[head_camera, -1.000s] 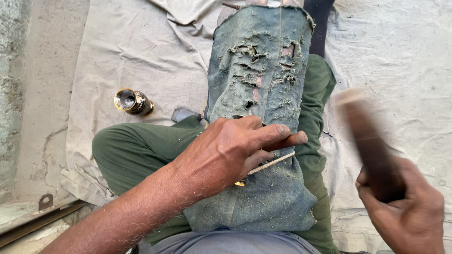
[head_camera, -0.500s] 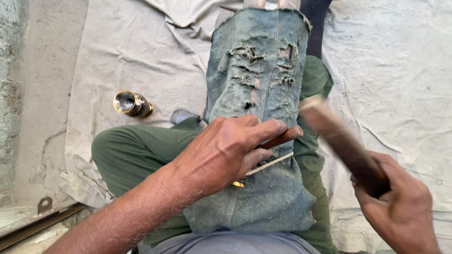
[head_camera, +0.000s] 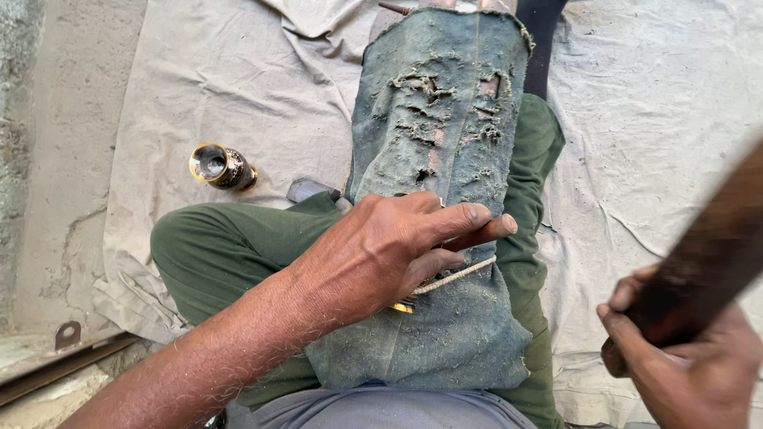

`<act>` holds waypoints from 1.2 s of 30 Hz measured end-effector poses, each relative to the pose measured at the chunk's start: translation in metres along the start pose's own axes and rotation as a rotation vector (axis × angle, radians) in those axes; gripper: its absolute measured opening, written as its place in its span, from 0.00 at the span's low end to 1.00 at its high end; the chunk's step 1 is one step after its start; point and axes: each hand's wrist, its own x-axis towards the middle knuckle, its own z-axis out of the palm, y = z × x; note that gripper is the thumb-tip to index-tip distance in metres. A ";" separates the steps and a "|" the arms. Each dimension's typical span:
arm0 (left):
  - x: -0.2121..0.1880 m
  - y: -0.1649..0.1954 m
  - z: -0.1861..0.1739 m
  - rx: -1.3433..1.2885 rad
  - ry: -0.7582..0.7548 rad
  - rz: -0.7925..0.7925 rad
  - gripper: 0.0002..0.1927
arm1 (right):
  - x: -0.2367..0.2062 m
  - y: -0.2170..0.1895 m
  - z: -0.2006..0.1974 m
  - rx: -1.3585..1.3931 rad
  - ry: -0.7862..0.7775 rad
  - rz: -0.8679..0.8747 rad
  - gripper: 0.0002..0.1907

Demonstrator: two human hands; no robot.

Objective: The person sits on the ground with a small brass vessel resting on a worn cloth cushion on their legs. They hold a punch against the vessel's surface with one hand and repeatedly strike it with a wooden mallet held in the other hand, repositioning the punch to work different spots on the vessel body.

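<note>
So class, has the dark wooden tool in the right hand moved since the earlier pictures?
Yes. The wooden tool in the right hand has swung back right, away from the torn denim cloth, which it nearly reached half a second earlier.

Soft, even daylight with faint shadows and no glare; only the dark wooden stick (head_camera: 707,262) is motion-blurred.

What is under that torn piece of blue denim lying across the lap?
Under the torn denim lies a leg in green trousers, showing at both edges. The left hand presses a thin rod on top. What the hand covers cannot be seen.
</note>
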 end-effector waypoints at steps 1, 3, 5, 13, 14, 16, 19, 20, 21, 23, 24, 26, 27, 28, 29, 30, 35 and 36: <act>-0.001 -0.001 -0.001 0.004 0.009 0.010 0.26 | -0.001 0.000 0.001 0.038 0.017 -0.035 0.18; -0.002 -0.002 -0.001 0.009 0.017 0.045 0.27 | -0.002 -0.001 0.005 -0.040 0.059 -0.125 0.19; -0.002 -0.003 -0.001 0.024 0.015 0.033 0.27 | -0.002 -0.004 0.005 -0.220 0.115 -0.181 0.19; 0.002 0.001 0.000 0.021 0.022 -0.011 0.24 | 0.013 -0.024 -0.001 0.176 0.043 -0.104 0.23; 0.003 0.001 -0.001 0.019 0.010 -0.047 0.23 | 0.015 -0.025 -0.002 -0.133 -0.030 -0.099 0.24; 0.005 0.002 -0.001 0.006 -0.009 -0.061 0.23 | 0.015 -0.027 -0.007 -0.743 -0.161 -0.075 0.24; 0.004 0.002 -0.002 -0.021 -0.006 -0.007 0.24 | 0.012 -0.023 -0.004 0.094 0.008 -0.050 0.24; 0.004 0.002 -0.003 -0.023 0.009 0.001 0.24 | 0.011 -0.021 -0.005 -0.183 -0.056 -0.015 0.24; 0.004 0.002 -0.003 -0.025 0.021 0.010 0.24 | 0.011 -0.020 -0.011 -0.458 -0.116 0.021 0.24; 0.003 0.002 -0.003 -0.015 0.013 0.013 0.24 | 0.007 -0.013 -0.009 -0.638 -0.094 0.005 0.23; 0.003 0.001 -0.003 -0.005 0.006 0.024 0.24 | 0.005 -0.009 -0.006 -0.542 -0.013 -0.051 0.22; 0.003 0.000 -0.004 0.006 -0.006 0.027 0.24 | 0.002 -0.002 -0.003 -0.274 0.073 -0.110 0.20; 0.002 0.000 -0.004 0.005 -0.006 0.016 0.24 | 0.000 0.001 -0.003 -0.105 0.073 -0.105 0.20; 0.000 -0.001 -0.004 -0.006 -0.002 0.009 0.24 | 0.000 0.002 -0.004 0.065 0.077 -0.092 0.20; -0.001 -0.001 -0.005 -0.016 -0.004 0.010 0.23 | 0.000 0.003 -0.006 -0.184 0.063 -0.194 0.21; -0.002 -0.002 -0.004 -0.023 -0.008 0.015 0.23 | 0.001 0.002 -0.009 -0.431 0.050 -0.295 0.23; -0.001 -0.005 -0.001 -0.016 0.056 0.029 0.24 | 0.009 -0.012 -0.015 -0.495 -0.049 -0.203 0.17; -0.001 -0.005 0.000 -0.010 0.069 0.022 0.25 | 0.009 -0.015 -0.013 -0.450 -0.075 -0.157 0.15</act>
